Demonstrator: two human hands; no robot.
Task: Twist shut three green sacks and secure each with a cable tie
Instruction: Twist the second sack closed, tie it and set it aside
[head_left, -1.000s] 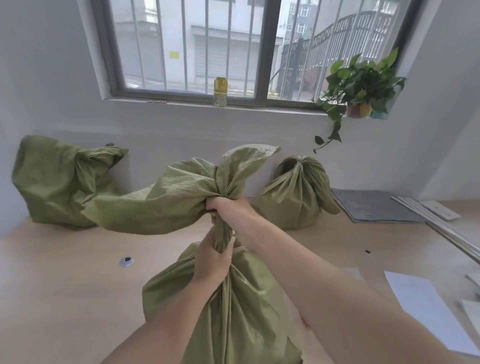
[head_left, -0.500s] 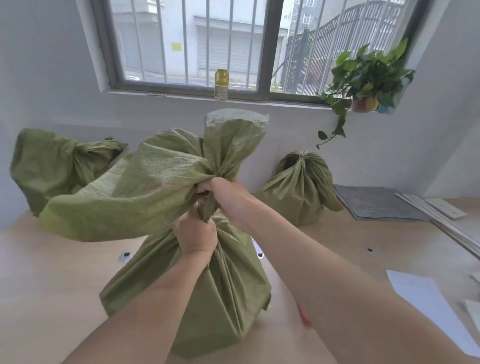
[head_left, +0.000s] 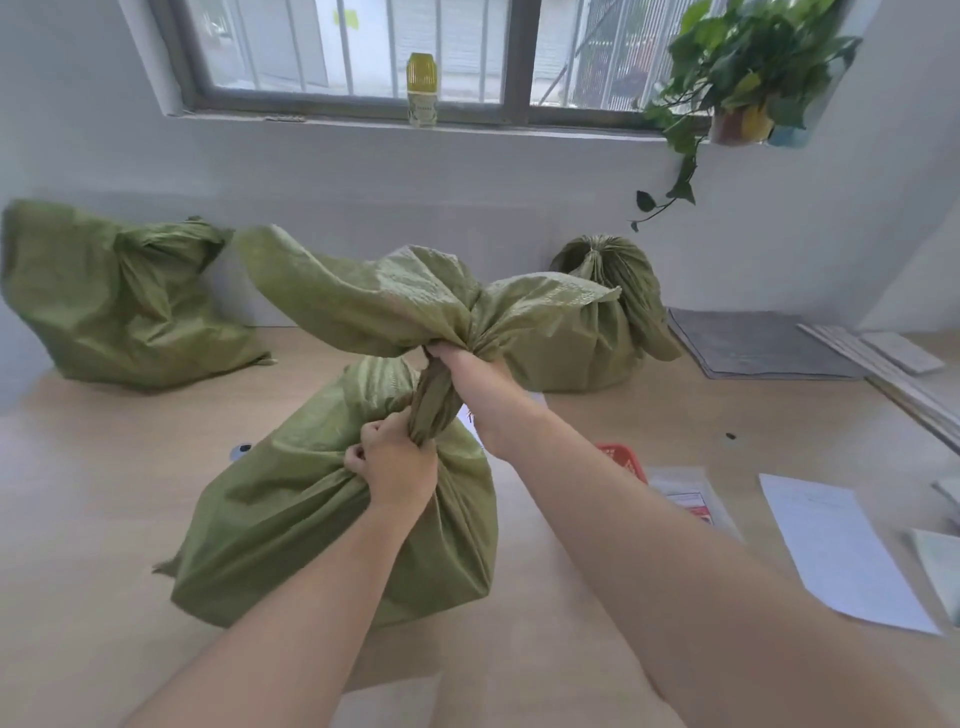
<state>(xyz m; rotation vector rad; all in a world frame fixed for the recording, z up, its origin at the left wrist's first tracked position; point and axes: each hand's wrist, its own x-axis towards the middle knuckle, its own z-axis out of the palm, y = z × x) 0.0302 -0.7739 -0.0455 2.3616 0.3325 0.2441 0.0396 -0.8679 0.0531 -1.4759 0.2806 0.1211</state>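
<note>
Table: sack at back-L corner, another sack mid back edge. Third sack mid-table. L hand grips the twisted neck at its base, R hand fisted round the top. Risk: no tie on yet, so if either grip slackens the twist prob unwinds.

body in view: two arms and hands of one person | left hand: bare | left forearm: bare all the way to the lower frame edge | right hand: bare | right forearm: bare to the frame edge, looks broad near the lens
</note>
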